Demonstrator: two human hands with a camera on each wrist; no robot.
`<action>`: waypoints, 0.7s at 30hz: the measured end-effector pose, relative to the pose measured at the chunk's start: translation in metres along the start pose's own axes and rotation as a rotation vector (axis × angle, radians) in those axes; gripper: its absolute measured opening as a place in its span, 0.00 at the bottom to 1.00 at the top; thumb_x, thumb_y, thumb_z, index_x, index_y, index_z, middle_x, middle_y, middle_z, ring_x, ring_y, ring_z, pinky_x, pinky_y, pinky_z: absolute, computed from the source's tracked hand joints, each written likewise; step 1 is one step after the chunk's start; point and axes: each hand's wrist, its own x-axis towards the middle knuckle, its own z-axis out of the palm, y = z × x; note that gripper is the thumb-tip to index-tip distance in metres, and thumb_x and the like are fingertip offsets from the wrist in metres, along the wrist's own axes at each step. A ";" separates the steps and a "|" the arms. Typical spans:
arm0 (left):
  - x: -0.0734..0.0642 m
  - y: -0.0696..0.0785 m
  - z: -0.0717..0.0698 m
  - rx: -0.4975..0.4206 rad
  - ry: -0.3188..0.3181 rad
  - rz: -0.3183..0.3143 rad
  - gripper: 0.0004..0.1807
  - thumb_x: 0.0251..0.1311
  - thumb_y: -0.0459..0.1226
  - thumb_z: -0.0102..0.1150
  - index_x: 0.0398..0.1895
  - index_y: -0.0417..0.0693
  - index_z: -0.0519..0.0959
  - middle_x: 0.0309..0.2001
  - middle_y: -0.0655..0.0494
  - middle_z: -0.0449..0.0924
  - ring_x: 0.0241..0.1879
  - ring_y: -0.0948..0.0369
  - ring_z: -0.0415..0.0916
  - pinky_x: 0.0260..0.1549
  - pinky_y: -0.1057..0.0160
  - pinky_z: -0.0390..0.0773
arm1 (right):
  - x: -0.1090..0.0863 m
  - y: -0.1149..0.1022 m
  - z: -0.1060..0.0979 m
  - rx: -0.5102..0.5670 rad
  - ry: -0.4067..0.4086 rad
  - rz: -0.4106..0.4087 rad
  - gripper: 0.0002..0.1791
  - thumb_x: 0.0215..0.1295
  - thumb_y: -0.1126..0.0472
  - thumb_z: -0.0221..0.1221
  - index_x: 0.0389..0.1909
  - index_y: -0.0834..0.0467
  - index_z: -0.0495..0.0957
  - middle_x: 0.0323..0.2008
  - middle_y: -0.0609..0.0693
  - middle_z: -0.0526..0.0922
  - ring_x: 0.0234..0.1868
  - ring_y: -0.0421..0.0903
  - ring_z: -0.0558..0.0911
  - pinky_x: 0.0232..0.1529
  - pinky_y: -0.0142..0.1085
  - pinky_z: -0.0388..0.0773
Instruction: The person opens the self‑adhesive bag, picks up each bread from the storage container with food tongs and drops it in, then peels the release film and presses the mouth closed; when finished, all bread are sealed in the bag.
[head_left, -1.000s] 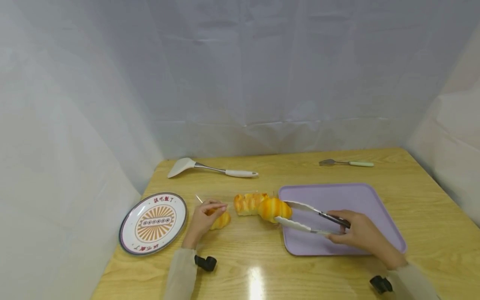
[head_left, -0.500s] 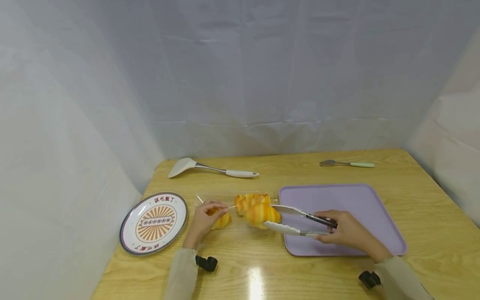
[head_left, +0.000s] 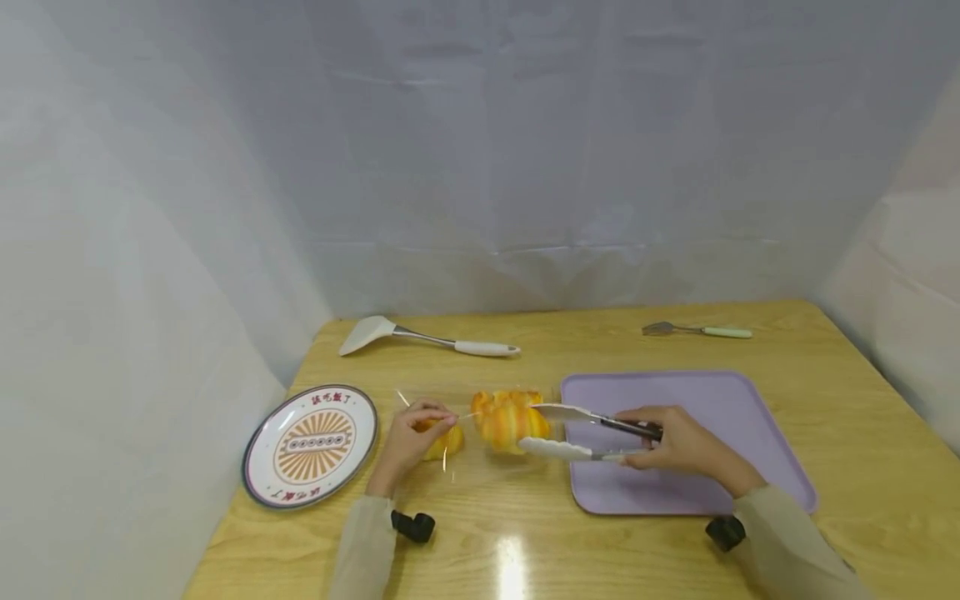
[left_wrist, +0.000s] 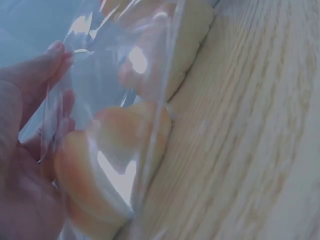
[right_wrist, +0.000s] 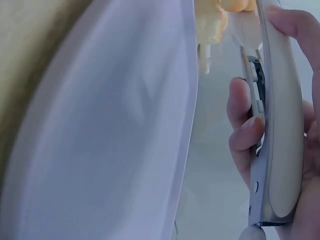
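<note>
My left hand (head_left: 411, 440) pinches the edge of a clear plastic bag (left_wrist: 102, 82), lifting its film. Inside that bag, a croissant-shaped bread (left_wrist: 107, 165) lies beside the fingers, and a second, paler bread (left_wrist: 192, 45) sits farther along. With my right hand (head_left: 686, 446) I grip kitchen tongs (head_left: 558, 450), whose pale scalloped tips hold a striped croissant (head_left: 504, 429) at the bag's mouth. The croissant partly covers the bread behind it. In the right wrist view, fingers curl round the tongs' handle (right_wrist: 285, 120).
A purple tray (head_left: 675, 500) lies under the right hand. On the left is a round plate (head_left: 311, 446) with an orange sunburst pattern. A white-headed spatula (head_left: 367, 335) and a fork (head_left: 723, 332) lie along the table's back edge, before a pale curtain.
The tongs and the croissant they hold have moved left, from the tray's edge to over the bag. My left hand has raised the bag's film slightly while staying in place.
</note>
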 end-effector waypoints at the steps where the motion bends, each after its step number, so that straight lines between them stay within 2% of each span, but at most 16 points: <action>1: 0.000 0.000 0.000 -0.002 -0.002 -0.001 0.06 0.58 0.30 0.65 0.35 0.34 0.86 0.42 0.41 0.82 0.44 0.70 0.73 0.51 0.71 0.71 | 0.001 0.000 0.000 -0.010 0.014 -0.013 0.35 0.49 0.50 0.74 0.57 0.62 0.78 0.24 0.43 0.77 0.22 0.32 0.70 0.21 0.29 0.72; 3: 0.001 -0.001 0.000 -0.003 -0.005 -0.014 0.06 0.58 0.30 0.65 0.36 0.34 0.86 0.43 0.41 0.82 0.44 0.68 0.73 0.52 0.69 0.71 | 0.002 0.000 0.000 -0.064 0.063 -0.051 0.35 0.47 0.50 0.75 0.56 0.61 0.79 0.25 0.44 0.78 0.23 0.32 0.70 0.22 0.29 0.71; 6: 0.004 -0.017 0.001 -0.002 0.000 -0.013 0.06 0.58 0.32 0.66 0.36 0.37 0.87 0.43 0.44 0.82 0.45 0.69 0.73 0.53 0.69 0.71 | 0.003 -0.001 0.003 -0.199 0.188 -0.191 0.33 0.42 0.53 0.77 0.52 0.60 0.81 0.27 0.47 0.81 0.24 0.34 0.72 0.23 0.27 0.69; 9: 0.004 -0.016 0.002 0.012 -0.003 -0.040 0.07 0.58 0.33 0.66 0.37 0.39 0.87 0.44 0.46 0.83 0.46 0.68 0.74 0.54 0.67 0.71 | 0.005 0.001 0.009 -0.318 0.319 -0.341 0.33 0.36 0.55 0.78 0.48 0.59 0.82 0.29 0.48 0.83 0.24 0.35 0.74 0.23 0.27 0.70; 11: 0.003 -0.013 0.002 0.024 -0.005 -0.053 0.08 0.58 0.34 0.66 0.39 0.40 0.86 0.44 0.46 0.83 0.46 0.69 0.73 0.53 0.68 0.71 | 0.006 0.003 0.012 -0.343 0.371 -0.389 0.33 0.33 0.56 0.79 0.47 0.58 0.82 0.29 0.48 0.83 0.23 0.35 0.74 0.23 0.26 0.70; 13: 0.003 -0.009 0.002 0.030 -0.005 -0.061 0.08 0.59 0.33 0.66 0.40 0.40 0.86 0.45 0.45 0.83 0.45 0.70 0.73 0.51 0.69 0.72 | 0.006 0.004 0.014 -0.327 0.389 -0.391 0.34 0.32 0.57 0.79 0.48 0.58 0.82 0.28 0.48 0.83 0.23 0.35 0.74 0.22 0.26 0.70; 16: 0.002 0.000 0.001 0.028 -0.005 -0.061 0.07 0.59 0.31 0.65 0.39 0.36 0.85 0.44 0.42 0.83 0.44 0.72 0.73 0.50 0.69 0.72 | 0.005 0.006 0.014 -0.290 0.388 -0.346 0.35 0.32 0.57 0.80 0.48 0.58 0.82 0.29 0.48 0.83 0.23 0.34 0.73 0.22 0.25 0.68; 18: 0.002 0.001 0.001 0.023 -0.006 -0.065 0.06 0.59 0.29 0.64 0.37 0.34 0.84 0.43 0.39 0.82 0.43 0.72 0.73 0.51 0.70 0.72 | 0.003 0.007 0.014 -0.296 0.391 -0.322 0.35 0.31 0.57 0.80 0.48 0.58 0.83 0.29 0.48 0.83 0.23 0.34 0.73 0.22 0.26 0.69; 21: 0.002 -0.003 0.002 0.024 -0.001 -0.068 0.05 0.59 0.29 0.64 0.35 0.34 0.85 0.43 0.40 0.82 0.43 0.73 0.72 0.51 0.71 0.71 | 0.002 0.007 0.013 -0.332 0.402 -0.330 0.35 0.29 0.56 0.80 0.47 0.57 0.83 0.31 0.49 0.85 0.24 0.33 0.74 0.23 0.28 0.72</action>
